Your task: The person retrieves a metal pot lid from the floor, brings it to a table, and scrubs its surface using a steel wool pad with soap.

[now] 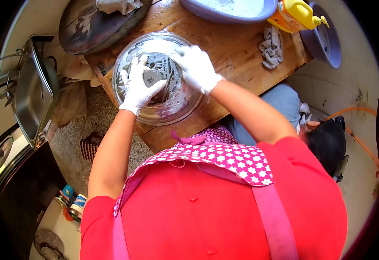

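A round, shiny, soap-streaked metal vessel or lid (178,110) rests on the wooden table; its exact kind is unclear. White suds and dark wet streaks cover its surface, and a small grey disc shows near the middle. My left hand (138,86), in a white glove, lies on its left side with thumb and fingers spread. Over the upper right rim is my right hand (196,71), also gloved in white. Motion blurs its fingers, so I cannot tell whether it holds anything.
On the wooden table (237,82) are a purple basin (224,18) of suds, a yellow bottle (297,15), a crumpled cloth (272,48) and a dark round board or lid (95,37). A second purple basin (333,50) stands right. A denim-clad leg (280,104) is beside the table.
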Demonstrator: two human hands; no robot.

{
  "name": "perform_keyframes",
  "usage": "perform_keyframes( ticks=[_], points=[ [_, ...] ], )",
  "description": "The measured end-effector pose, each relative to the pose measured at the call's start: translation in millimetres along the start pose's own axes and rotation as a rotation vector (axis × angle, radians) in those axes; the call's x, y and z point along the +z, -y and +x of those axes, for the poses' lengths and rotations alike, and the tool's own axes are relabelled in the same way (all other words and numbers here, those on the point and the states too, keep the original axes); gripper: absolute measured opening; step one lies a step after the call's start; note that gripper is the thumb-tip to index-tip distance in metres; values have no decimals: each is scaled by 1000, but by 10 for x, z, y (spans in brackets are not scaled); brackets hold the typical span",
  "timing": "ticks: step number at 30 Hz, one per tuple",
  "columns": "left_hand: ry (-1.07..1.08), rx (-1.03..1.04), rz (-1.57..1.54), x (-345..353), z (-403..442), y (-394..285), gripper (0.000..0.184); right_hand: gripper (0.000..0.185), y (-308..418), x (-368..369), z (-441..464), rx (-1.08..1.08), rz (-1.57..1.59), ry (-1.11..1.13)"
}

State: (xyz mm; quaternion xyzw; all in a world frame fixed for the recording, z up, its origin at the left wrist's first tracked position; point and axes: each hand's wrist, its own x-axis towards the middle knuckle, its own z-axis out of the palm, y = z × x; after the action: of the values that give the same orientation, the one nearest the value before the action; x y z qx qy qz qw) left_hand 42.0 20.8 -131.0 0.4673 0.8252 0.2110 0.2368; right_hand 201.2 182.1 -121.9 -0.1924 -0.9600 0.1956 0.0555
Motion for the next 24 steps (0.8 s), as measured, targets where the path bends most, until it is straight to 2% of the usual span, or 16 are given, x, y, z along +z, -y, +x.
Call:
perform_keyframes(
  ticks=[2,4,8,11,14,15,16,18,20,22,24],
  points=[
    [-12,0,-9,13,33,-17,103,35,51,-57,-368,74,29,43],
    [-7,-1,4,10,26,-19,103,34,71,-69,-511,45,59,70],
    [-27,32,-23,40,26,33,102,34,-42,-78,210,2,-29,68],
    [-22,19,-11,22,22,-22,101,36,-27,-94,267,-65,-48,90],
    [-66,34,-24,12,30,-34,100,33,-30,-72,-375,-24,-1,12],
    [-49,19,-19,-4,26,-50,100,32,-1,-86,-484,-18,14,52],
    [-27,4,-13,-1,9,-58,100,31,14,-85,-557,-7,33,94],
    [-32,13,-13,21,33,-17,99,31,-12,-61,-297,-24,39,35],
    [-41,42,2,42,18,26,98,39,-77,-102,180,-37,-59,102],
    [-46,31,0,45,13,9,98,60,-163,-114,537,-63,-7,164],
    [-57,31,-13,23,8,0,99,59,-54,-128,347,-115,-84,139]
  ],
)
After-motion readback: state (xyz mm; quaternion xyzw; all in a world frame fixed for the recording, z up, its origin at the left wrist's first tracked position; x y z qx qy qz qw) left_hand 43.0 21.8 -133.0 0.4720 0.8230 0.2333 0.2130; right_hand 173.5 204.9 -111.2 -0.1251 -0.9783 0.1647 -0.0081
